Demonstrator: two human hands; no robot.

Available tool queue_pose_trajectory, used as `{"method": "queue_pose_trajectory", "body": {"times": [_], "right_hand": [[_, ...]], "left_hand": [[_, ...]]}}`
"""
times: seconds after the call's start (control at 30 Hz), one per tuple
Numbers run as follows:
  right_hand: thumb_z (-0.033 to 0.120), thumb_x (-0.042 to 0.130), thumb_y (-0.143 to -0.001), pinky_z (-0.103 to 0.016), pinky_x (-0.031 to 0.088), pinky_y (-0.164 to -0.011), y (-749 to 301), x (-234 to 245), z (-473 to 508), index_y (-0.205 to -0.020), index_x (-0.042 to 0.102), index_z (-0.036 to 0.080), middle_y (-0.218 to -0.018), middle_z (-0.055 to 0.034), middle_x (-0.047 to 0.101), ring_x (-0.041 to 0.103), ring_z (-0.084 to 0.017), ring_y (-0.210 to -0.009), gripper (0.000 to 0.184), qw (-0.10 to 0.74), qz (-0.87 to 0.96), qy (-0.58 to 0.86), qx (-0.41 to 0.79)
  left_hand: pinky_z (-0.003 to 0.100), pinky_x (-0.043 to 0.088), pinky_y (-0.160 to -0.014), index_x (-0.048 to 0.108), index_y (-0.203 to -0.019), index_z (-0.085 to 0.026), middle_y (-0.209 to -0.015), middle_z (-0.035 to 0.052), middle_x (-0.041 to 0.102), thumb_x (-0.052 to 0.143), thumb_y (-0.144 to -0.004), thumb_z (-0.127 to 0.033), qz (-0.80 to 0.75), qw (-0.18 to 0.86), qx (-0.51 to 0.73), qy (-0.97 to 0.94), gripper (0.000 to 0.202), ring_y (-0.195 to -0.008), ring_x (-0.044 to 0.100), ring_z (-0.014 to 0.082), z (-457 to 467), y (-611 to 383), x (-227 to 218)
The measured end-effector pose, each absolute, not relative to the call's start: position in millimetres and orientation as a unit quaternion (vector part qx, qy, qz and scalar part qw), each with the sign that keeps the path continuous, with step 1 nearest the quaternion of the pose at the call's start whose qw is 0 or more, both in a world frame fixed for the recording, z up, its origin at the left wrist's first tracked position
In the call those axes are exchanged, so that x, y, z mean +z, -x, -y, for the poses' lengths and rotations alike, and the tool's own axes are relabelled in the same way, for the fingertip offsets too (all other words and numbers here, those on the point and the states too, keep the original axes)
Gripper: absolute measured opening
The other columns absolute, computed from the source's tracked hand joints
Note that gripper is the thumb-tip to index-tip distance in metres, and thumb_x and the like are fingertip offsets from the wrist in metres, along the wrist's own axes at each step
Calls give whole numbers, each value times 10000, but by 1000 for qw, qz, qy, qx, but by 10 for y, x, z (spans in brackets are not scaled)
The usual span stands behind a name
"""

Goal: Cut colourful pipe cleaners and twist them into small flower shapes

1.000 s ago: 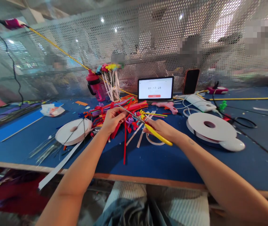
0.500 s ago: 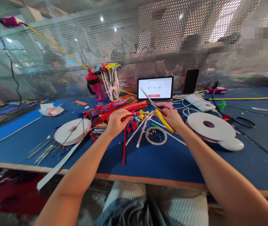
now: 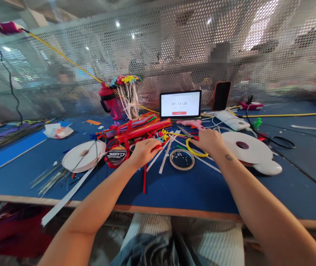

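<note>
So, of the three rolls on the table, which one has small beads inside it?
The small tape roll in the middle; the big white rolls at left and right show none.

Yellow-handled scissors: steel blades pointing far left, yellow handle loop showing below right hand, fingers wrapped over handle. Pipe cleaners: red, orange and mixed colours, long, straight, in loose heap left of scissors, just beyond left hand, which lies palm-down at heap's near edge. Small yellow and red pipe-cleaner pieces just beyond left fingertips. Single red pipe cleaner runs nearward from heap across blue table.
</note>
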State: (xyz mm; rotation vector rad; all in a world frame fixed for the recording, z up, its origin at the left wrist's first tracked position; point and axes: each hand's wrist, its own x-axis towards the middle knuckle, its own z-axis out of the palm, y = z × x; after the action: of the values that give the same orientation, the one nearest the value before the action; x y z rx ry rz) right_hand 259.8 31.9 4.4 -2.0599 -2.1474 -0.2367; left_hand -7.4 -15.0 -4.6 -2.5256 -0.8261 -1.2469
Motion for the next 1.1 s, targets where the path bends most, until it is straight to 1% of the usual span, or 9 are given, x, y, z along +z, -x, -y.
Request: {"method": "queue_pose_trajectory", "body": {"times": [0.07, 0.13, 0.23, 0.27, 0.33, 0.5, 0.73, 0.93, 1.1], "right_hand": [[517, 413, -830, -364, 404, -688, -2479, 110, -222, -796, 649, 137, -799, -157, 645, 601, -276, -799, 448, 168, 725, 665, -68], [493, 331, -879, -316, 396, -650, -2330, 139, -124, -744, 621, 160, -723, -104, 628, 582, -208, -710, 462, 267, 765, 586, 27], [500, 286, -899, -250, 372, -524, -2111, 121, 5, -681, 558, 157, -554, -26, 538, 492, -120, -506, 489, 283, 798, 416, 331], [496, 292, -899, -239, 362, -498, -2055, 109, 39, -677, 542, 157, -539, -10, 516, 461, -105, -478, 476, 274, 790, 372, 403], [477, 322, -897, -226, 340, -472, -1978, 88, 90, -635, 498, 162, -527, 11, 484, 421, -87, -456, 446, 273, 772, 316, 479], [387, 432, -863, -223, 279, -457, -1923, 61, 129, -621, 442, 177, -510, 41, 439, 360, -72, -444, 321, 301, 746, 279, 524], [349, 447, -840, -239, 260, -490, -1890, 62, 161, -651, 429, 181, -543, 40, 421, 352, -83, -490, 254, 324, 718, 259, 559], [288, 414, -814, -250, 209, -493, -1830, 24, 185, -637, 385, 187, -536, 50, 380, 295, -79, -488, 206, 349, 688, 257, 582], [257, 423, -764, -254, 176, -490, -1768, -30, 191, -651, 411, 182, -521, 60, 347, 269, -76, -478, 136, 380, 658, 280, 587]], "left_hand": [[217, 503, -760, 599, -889, -165, -854, 39, 669, 567, -830, -223, 249, 143, -411, 865, 89, -813, 632, 113, 169, 80, -52], [232, 506, -781, 595, -922, -166, -895, 47, 664, 541, -841, -194, 232, 178, -387, 875, 101, -846, 628, 123, 197, 85, -51], [249, 504, -798, 588, -969, -167, -954, 54, 654, 503, -852, -155, 214, 225, -343, 887, 145, -876, 620, 132, 240, 92, -40], [254, 503, -805, 586, -977, -165, -968, 57, 650, 491, -856, -148, 209, 239, -330, 889, 155, -886, 616, 135, 252, 94, -35], [266, 502, -821, 584, -981, -157, -991, 69, 640, 470, -863, -146, 200, 257, -306, 895, 164, -913, 607, 145, 269, 96, -26], [289, 507, -834, 581, -984, -124, -1003, 102, 628, 460, -865, -150, 190, 278, -279, 899, 172, -945, 596, 173, 298, 95, -8], [296, 520, -830, 584, -995, -137, -995, 104, 644, 420, -881, -154, 193, 301, -274, 893, 200, -937, 612, 168, 327, 94, 30], [301, 520, -811, 582, -986, -133, -979, 110, 652, 426, -878, -140, 171, 322, -285, 887, 190, -931, 619, 174, 338, 87, 46], [282, 526, -762, 585, -948, -120, -939, 99, 663, 446, -869, -140, 178, 366, -276, 870, 161, -882, 628, 172, 362, 66, 40]]}}
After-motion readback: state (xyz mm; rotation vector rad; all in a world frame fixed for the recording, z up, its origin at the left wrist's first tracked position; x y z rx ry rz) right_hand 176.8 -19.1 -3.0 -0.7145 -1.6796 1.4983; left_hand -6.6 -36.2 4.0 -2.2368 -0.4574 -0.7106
